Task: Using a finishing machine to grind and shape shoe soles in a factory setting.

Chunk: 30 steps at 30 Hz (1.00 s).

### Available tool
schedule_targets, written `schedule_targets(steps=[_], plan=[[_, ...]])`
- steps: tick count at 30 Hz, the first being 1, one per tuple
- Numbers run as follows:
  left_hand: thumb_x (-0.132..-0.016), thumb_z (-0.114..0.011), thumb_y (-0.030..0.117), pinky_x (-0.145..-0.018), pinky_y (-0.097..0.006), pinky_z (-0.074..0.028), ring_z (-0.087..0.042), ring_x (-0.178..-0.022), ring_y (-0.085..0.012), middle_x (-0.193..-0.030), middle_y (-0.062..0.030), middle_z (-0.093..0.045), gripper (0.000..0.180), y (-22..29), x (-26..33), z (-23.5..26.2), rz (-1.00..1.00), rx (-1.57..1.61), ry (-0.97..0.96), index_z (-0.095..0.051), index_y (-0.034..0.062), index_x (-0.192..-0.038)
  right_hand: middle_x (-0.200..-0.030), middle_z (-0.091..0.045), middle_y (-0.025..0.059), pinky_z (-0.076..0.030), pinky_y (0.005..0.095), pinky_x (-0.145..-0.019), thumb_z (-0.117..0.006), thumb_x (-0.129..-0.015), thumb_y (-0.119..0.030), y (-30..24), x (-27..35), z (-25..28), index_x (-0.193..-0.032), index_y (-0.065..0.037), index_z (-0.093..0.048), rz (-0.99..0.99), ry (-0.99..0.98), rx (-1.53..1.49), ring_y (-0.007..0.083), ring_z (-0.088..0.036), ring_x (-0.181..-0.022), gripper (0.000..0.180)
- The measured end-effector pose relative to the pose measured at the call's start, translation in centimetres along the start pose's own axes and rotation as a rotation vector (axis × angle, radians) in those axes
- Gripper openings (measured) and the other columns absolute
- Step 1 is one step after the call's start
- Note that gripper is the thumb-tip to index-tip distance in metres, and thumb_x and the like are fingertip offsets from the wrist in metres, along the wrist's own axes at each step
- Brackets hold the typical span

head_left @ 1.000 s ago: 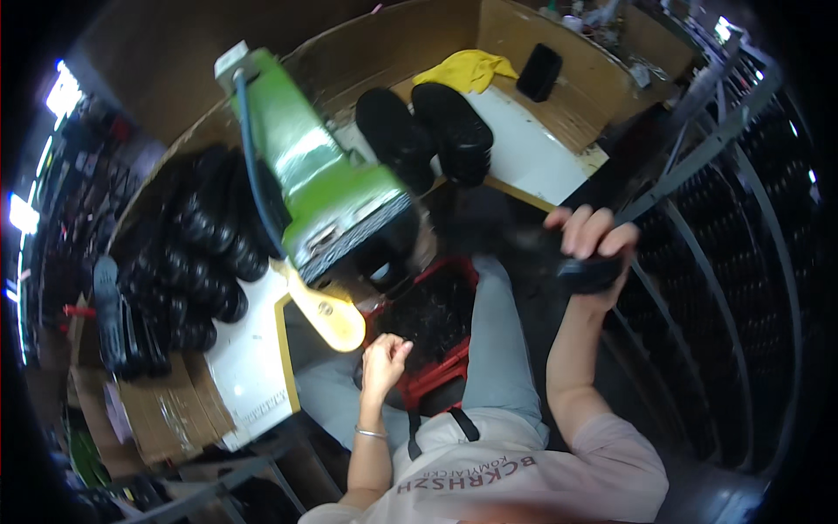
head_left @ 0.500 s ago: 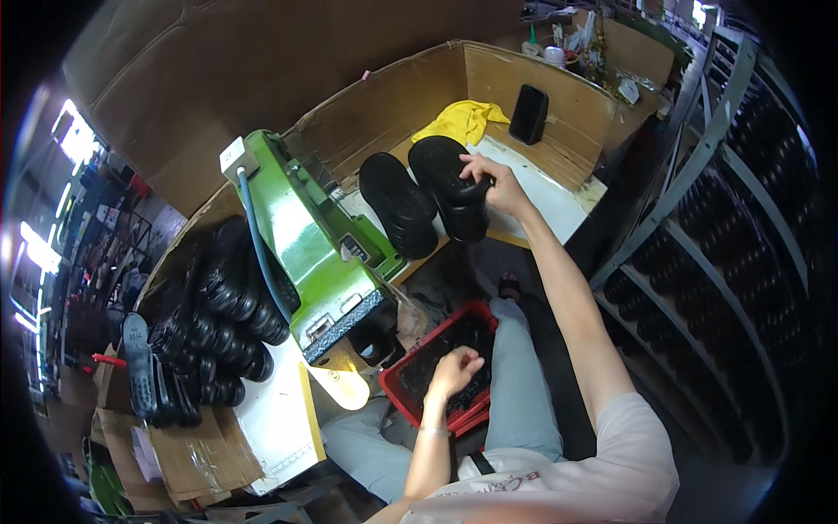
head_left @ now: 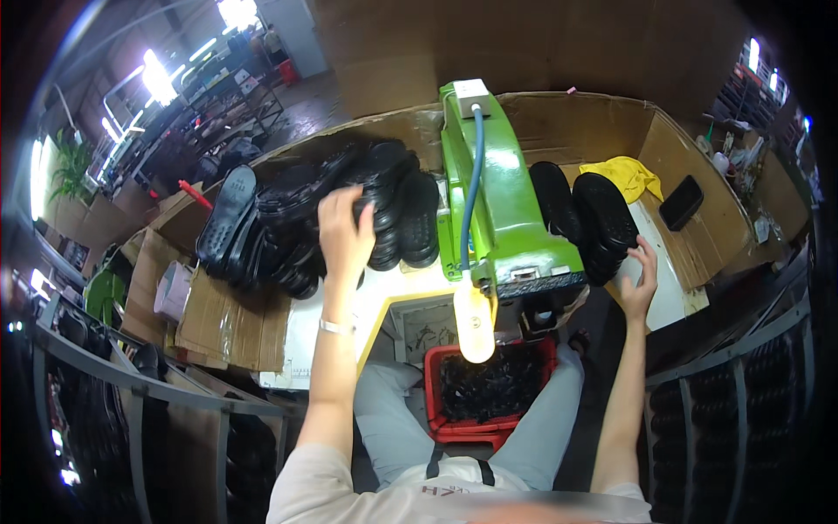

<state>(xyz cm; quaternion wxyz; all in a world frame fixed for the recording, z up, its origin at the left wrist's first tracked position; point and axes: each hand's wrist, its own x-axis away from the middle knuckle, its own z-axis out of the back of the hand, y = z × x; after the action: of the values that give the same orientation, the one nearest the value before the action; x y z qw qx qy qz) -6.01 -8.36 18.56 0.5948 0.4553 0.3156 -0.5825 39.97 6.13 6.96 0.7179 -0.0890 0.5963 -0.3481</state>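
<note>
My left hand [head_left: 343,234] reaches up in front of heaped black shoe soles [head_left: 292,196] on the left of the bench. Its thumb stands apart from the fingers, with nothing seen in the grasp; whether the fingertips touch a sole I cannot tell. My right hand [head_left: 642,281] is beside the stacked black soles [head_left: 604,214] to the right of the green machine [head_left: 511,201]. Its fingers are bent but apart, and no object shows in it. Another stack of soles [head_left: 553,196] leans close by, partly behind the machine.
A blue cable [head_left: 477,192] and a yellow-lit lamp plate [head_left: 475,327] are at the machine's front. Between my legs sits a red bin [head_left: 432,384] with black scraps. A yellow cloth [head_left: 624,177] and black phone [head_left: 681,203] lie right. Cardboard walls [head_left: 559,122] surround the bench.
The view has swung left. My left hand has risen from above the red bin to the left-hand soles. My right hand has come off the top of the right stack, down to its side.
</note>
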Motion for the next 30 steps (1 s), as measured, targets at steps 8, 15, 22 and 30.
schedule_targets(steps=[8, 15, 22, 30], plan=[[-0.079, -0.069, 0.012, -0.074, -0.038, -0.05, -0.064, -0.08, -0.0332, -0.079, -0.0144, -0.065, 0.011, -5.4, -2.2, -5.8, 0.167, 0.111, -0.132, -0.066, 0.0016, -0.077, -0.117, -0.055, 0.0173, -0.046, 0.0357, -0.094, -0.051, -0.065, 0.011, -3.3, 11.5, -2.2, -0.096, 0.003, -0.061, -0.206, 0.002, -0.192, 0.0287, -0.055, -0.112, 0.034], [-0.078, -0.071, 0.009, -0.098, -0.042, -0.038, -0.053, -0.115, -0.0325, -0.111, -0.0126, -0.061, 0.019, -2.6, -2.2, 0.0, -0.054, -0.018, -0.021, -0.063, 0.0049, -0.094, -0.112, -0.058, 0.0128, -0.051, 0.0271, -0.08, -0.051, -0.067, 0.014, -2.6, 18.5, -1.4, -0.094, 0.002, -0.062, -0.458, 0.033, -0.311, 0.02, -0.061, -0.096, 0.031], [-0.073, -0.072, 0.006, -0.109, -0.057, -0.023, -0.053, -0.114, -0.0284, -0.102, -0.0063, -0.063, 0.029, -7.6, -0.1, 9.3, -0.049, -0.364, -0.235, -0.063, 0.0063, -0.1, -0.099, -0.061, 0.0075, -0.051, 0.0248, -0.076, -0.053, -0.074, 0.014, -4.2, 21.1, -1.9, -0.093, 0.0, -0.062, -0.634, -0.028, -0.42, 0.0139, -0.063, -0.083, 0.025], [-0.069, -0.071, -0.005, -0.079, -0.041, -0.051, -0.061, -0.082, -0.0306, -0.086, -0.0126, -0.063, 0.022, 7.7, 10.4, 18.8, -0.053, -0.082, -0.167, -0.061, -0.0008, -0.088, -0.095, -0.067, 0.0097, -0.054, 0.0272, -0.08, -0.063, -0.079, 0.01, -8.7, 25.1, -5.3, -0.099, 0.001, -0.061, -0.965, -0.275, -0.688, 0.0166, -0.067, -0.087, 0.022]])
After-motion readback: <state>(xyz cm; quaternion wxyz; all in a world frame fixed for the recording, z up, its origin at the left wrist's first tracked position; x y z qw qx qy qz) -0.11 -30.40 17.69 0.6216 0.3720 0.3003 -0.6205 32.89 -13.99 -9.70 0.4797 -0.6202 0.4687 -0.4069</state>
